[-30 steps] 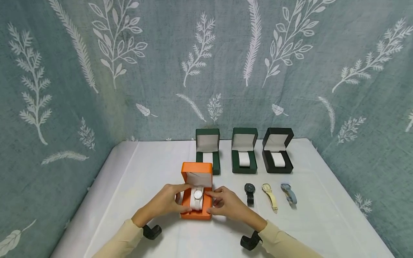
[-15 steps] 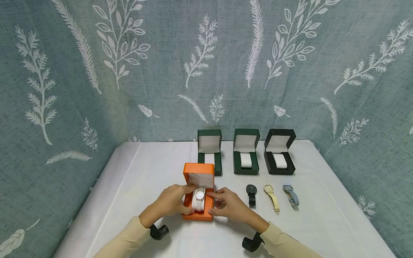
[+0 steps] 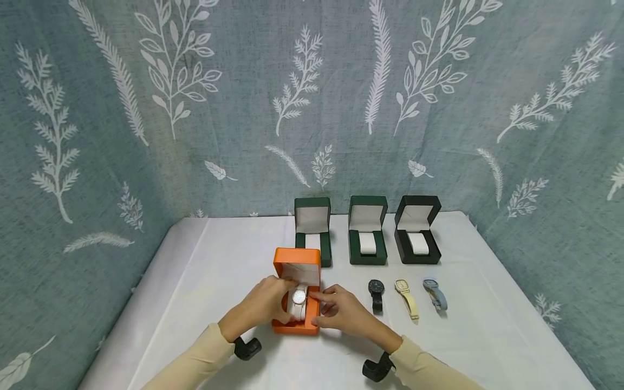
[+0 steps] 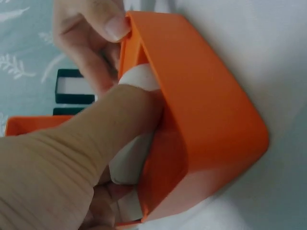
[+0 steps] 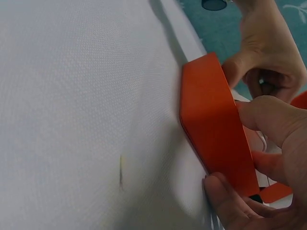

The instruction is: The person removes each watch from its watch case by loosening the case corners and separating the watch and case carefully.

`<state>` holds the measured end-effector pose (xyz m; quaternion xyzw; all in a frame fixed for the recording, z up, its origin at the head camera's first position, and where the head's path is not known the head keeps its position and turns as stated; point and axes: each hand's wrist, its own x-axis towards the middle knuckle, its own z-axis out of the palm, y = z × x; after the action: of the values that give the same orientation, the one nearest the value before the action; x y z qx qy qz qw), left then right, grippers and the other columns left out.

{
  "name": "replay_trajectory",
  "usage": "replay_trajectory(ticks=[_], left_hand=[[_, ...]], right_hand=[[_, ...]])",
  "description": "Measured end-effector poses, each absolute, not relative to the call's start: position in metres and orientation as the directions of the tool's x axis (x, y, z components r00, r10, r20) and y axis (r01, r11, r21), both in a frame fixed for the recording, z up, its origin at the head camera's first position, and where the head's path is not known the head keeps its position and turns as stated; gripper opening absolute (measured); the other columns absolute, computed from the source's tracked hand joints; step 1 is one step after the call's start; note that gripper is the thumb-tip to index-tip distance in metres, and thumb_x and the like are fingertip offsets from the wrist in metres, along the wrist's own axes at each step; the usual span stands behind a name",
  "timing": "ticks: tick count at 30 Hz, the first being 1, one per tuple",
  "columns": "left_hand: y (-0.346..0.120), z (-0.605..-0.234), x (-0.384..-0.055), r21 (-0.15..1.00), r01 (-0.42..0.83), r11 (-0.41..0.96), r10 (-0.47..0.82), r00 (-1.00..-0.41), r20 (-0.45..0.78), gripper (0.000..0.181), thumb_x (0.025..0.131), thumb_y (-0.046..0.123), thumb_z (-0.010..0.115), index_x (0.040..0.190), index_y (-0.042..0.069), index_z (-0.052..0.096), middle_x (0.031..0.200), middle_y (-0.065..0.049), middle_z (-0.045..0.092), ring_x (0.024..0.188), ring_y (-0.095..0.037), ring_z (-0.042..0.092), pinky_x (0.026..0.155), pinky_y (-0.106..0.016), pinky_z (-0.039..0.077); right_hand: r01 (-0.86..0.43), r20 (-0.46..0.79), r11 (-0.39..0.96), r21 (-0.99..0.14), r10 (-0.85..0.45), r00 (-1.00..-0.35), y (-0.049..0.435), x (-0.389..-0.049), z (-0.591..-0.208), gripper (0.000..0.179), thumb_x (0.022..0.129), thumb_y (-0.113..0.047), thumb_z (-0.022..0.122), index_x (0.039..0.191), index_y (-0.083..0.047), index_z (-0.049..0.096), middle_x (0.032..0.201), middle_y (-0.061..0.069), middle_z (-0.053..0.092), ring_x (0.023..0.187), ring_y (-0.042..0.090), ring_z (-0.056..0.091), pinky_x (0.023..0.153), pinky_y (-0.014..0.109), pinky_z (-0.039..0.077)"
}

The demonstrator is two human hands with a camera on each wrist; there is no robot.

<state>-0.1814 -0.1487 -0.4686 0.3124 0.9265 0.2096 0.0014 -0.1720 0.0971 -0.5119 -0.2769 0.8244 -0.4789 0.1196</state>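
An open orange watch box stands on the white tabletop, its lid tipped back. Inside it, a white wristwatch wraps a pale cushion. My left hand reaches into the box from the left and grips the cushion with the watch; its thumb goes down behind the front wall in the left wrist view. From the right, my right hand holds the box's side, thumb at the rim and a finger low on the outer wall. The left fingertips are partly hidden.
Behind stand two open green watch boxes and an open black one, each with a white cushion. To the right lie a black watch, a yellow watch and a blue watch. A patterned curtain surrounds the table.
My left hand has shifted right and further over the box, its thumb now down inside behind the front wall. The right hand keeps its hold on the box's side.
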Motion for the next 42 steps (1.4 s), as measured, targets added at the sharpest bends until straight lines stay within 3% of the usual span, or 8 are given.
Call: replay_trajectory(ticks=[5, 10, 18, 24, 30, 35, 39, 42], left_hand=[[-0.155, -0.467, -0.183, 0.413, 0.613, 0.674, 0.610, -0.777, 0.156, 0.042, 0.066, 0.013, 0.096, 0.095, 0.010, 0.067, 0.076, 0.007, 0.058, 0.063, -0.006, 0.046, 0.057, -0.021, 0.043], [-0.162, -0.460, -0.185, 0.470, 0.598, 0.649, 0.587, -0.787, 0.190, 0.043, 0.067, 0.020, 0.097, 0.100, 0.006, 0.073, 0.078, 0.004, 0.065, 0.059, -0.003, 0.037, 0.051, -0.021, 0.032], [-0.159, -0.457, -0.179, 0.533, 0.557, 0.636, 0.582, -0.801, 0.142, 0.063, 0.070, 0.024, 0.096, 0.123, 0.000, 0.072, 0.109, -0.005, 0.075, 0.077, -0.016, 0.059, 0.065, -0.022, 0.046], [-0.157, -0.455, -0.173, 0.531, 0.561, 0.635, 0.581, -0.800, 0.150, 0.061, 0.069, 0.022, 0.097, 0.121, 0.002, 0.071, 0.106, -0.002, 0.073, 0.069, -0.016, 0.055, 0.058, -0.021, 0.042], [-0.154, -0.452, -0.167, 0.512, 0.600, 0.614, 0.618, -0.769, 0.160, 0.062, 0.072, 0.025, 0.096, 0.124, 0.002, 0.070, 0.113, -0.004, 0.074, 0.073, -0.015, 0.057, 0.062, -0.020, 0.043], [-0.153, -0.449, -0.164, 0.497, 0.626, 0.601, 0.634, -0.752, 0.181, 0.067, 0.073, 0.026, 0.096, 0.129, 0.001, 0.068, 0.120, -0.007, 0.073, 0.068, -0.012, 0.052, 0.060, -0.020, 0.041], [-0.153, -0.449, -0.162, 0.502, 0.635, 0.587, 0.642, -0.743, 0.190, 0.067, 0.074, 0.024, 0.095, 0.131, 0.002, 0.068, 0.121, -0.006, 0.072, 0.064, -0.006, 0.046, 0.059, -0.018, 0.040], [-0.154, -0.449, -0.162, 0.503, 0.641, 0.579, 0.639, -0.741, 0.209, 0.063, 0.075, 0.024, 0.093, 0.131, 0.006, 0.069, 0.120, -0.003, 0.073, 0.066, -0.008, 0.050, 0.060, -0.018, 0.041]], right_hand=[[-0.352, 0.072, 0.388, -0.852, -0.579, -0.812, 0.095, -0.172, -0.513, 0.060, 0.088, -0.023, 0.084, 0.141, -0.005, 0.063, 0.117, 0.010, 0.054, 0.088, 0.010, 0.066, 0.078, 0.022, 0.057], [-0.360, 0.075, 0.390, -0.847, -0.584, -0.808, 0.097, -0.174, -0.513, 0.061, 0.087, -0.023, 0.085, 0.142, -0.006, 0.062, 0.117, 0.009, 0.054, 0.088, 0.011, 0.066, 0.079, 0.021, 0.057], [-0.415, 0.167, 0.385, -0.824, -0.535, -0.828, 0.102, -0.172, -0.514, 0.069, 0.081, -0.032, 0.090, 0.140, -0.007, 0.064, 0.116, 0.008, 0.058, 0.091, 0.019, 0.067, 0.079, 0.026, 0.059], [-0.504, 0.281, 0.312, -0.805, -0.548, -0.788, 0.097, -0.167, -0.505, 0.095, 0.075, -0.034, 0.093, 0.154, -0.010, 0.047, 0.129, 0.010, 0.057, 0.101, 0.023, 0.063, 0.087, 0.032, 0.058], [-0.562, 0.282, 0.350, -0.749, -0.600, -0.749, 0.088, -0.161, -0.502, 0.112, 0.072, -0.042, 0.094, 0.162, -0.017, 0.032, 0.144, 0.004, 0.049, 0.115, 0.020, 0.055, 0.095, 0.041, 0.054], [-0.580, 0.295, 0.351, -0.735, -0.605, -0.740, 0.086, -0.160, -0.501, 0.107, 0.074, -0.043, 0.093, 0.161, -0.014, 0.036, 0.147, 0.003, 0.049, 0.117, 0.017, 0.055, 0.097, 0.046, 0.052], [-0.604, 0.347, 0.317, -0.732, -0.589, -0.730, 0.085, -0.162, -0.503, 0.095, 0.078, -0.040, 0.091, 0.155, -0.011, 0.045, 0.142, 0.003, 0.054, 0.114, 0.015, 0.059, 0.095, 0.038, 0.055], [-0.592, 0.368, 0.276, -0.757, -0.570, -0.735, 0.086, -0.165, -0.504, 0.087, 0.079, -0.037, 0.091, 0.151, -0.011, 0.049, 0.137, 0.002, 0.058, 0.112, 0.015, 0.061, 0.094, 0.033, 0.056]])
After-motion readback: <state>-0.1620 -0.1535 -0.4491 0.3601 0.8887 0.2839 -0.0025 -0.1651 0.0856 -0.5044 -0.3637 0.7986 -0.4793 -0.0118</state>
